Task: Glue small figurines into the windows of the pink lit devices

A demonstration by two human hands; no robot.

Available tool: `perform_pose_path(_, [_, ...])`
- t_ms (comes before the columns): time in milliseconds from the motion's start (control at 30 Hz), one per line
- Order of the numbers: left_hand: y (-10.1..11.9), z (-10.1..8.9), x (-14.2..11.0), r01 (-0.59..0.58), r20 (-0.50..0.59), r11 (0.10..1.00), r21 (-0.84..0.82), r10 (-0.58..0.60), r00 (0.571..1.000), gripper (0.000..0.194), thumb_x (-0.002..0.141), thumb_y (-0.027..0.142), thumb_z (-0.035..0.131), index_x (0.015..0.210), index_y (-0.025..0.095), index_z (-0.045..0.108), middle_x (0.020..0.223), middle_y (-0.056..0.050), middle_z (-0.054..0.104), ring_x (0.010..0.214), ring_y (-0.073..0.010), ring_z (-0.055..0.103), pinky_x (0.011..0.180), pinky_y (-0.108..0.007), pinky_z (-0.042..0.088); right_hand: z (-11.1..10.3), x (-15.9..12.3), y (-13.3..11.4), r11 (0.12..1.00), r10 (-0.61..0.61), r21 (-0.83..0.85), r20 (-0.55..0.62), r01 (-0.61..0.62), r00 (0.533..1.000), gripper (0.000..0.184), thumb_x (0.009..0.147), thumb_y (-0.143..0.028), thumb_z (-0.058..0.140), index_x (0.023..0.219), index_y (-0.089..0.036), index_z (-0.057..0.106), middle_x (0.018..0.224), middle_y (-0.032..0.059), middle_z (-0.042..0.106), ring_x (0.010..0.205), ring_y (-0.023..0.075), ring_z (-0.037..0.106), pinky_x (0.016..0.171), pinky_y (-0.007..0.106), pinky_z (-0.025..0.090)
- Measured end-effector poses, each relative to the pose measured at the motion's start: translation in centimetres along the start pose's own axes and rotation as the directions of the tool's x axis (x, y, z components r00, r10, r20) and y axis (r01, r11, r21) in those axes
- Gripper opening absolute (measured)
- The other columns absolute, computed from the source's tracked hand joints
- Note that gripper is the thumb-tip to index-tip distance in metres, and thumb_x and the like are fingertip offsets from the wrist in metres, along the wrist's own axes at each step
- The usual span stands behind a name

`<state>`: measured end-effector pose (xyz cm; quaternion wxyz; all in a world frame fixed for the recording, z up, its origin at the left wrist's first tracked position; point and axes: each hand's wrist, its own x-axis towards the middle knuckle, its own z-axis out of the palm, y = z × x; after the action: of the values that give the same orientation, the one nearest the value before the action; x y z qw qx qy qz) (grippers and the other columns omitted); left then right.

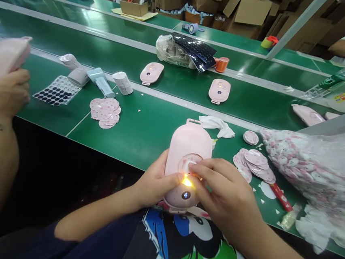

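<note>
My left hand grips a pale pink oval device by its left side, the thumb lying across its front. The device stands tilted up over my lap, with a slotted tab at each end. A yellow light glows on its front above a small round dark display with a lit digit. At the recess in the middle of the device, the fingers of my right hand pinch the edge of a round pink-patterned sticker. My right fingers partly cover the sticker.
Patterned round stickers lie in piles left and right on the green bench. A big bag of patterned pieces stands at the right. Pink devices sit on the belt. At the left, a co-worker's hand holds another device.
</note>
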<state>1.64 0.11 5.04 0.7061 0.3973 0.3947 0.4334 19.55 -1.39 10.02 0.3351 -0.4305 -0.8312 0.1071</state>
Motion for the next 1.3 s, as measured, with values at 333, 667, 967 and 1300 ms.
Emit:
perform_pose_path(333, [-0.4,-0.4,-0.6,-0.095,-0.007,0.977,-0.191,0.096,0.995,0.052,0.073,0.034,0.081,0.120,0.022,0.060,0.116,-0.010,0.070,0.101,-0.0283,0.067,0.081,-0.039,0.057,1.2,-1.0,0.8,0.886,0.356,0.301,0.040,-0.351,0.934,0.072,0.088,-0.029,0.062,0.151,-0.032,0.026,0.139,0.0119,0.038,0.120,0.0275,0.048,0.095,0.049,0.052])
perform_pose_path(667, [-0.6,-0.4,-1.0,-0.092,-0.011,0.981,-0.172,0.091,0.996,0.052,0.075,0.032,0.081,0.122,0.024,0.059,0.115,-0.008,0.071,0.101,-0.0263,0.068,0.082,-0.036,0.059,3.0,-1.3,0.1,0.412,0.540,0.725,0.294,-0.552,0.789,0.083,0.093,-0.030,0.054,0.156,-0.043,0.001,0.162,-0.0031,0.024,0.145,0.0296,0.031,0.113,0.057,0.038])
perform_pose_path(967, [-0.5,-0.3,-1.1,-0.079,-0.034,0.982,-0.173,0.075,0.997,0.057,0.072,0.032,0.082,0.122,0.022,0.057,0.114,-0.008,0.069,0.102,-0.0266,0.067,0.084,-0.037,0.058,3.0,-1.4,-0.2,0.386,0.537,0.755,0.283,-0.530,0.795,0.083,0.093,-0.026,0.053,0.156,-0.041,0.001,0.164,-0.0044,0.018,0.148,0.0282,0.024,0.118,0.055,0.031])
perform_pose_path(1300, [-0.7,-0.3,-0.8,-0.082,-0.024,0.983,-0.165,0.079,0.997,0.055,0.072,0.032,0.081,0.121,0.022,0.057,0.113,-0.009,0.070,0.097,-0.0277,0.068,0.079,-0.038,0.058,3.2,-1.8,0.2,0.620,0.494,0.613,0.181,-0.490,0.851,0.081,0.094,-0.018,0.046,0.157,-0.038,0.000,0.162,0.0006,0.024,0.145,0.0282,0.033,0.113,0.056,0.041])
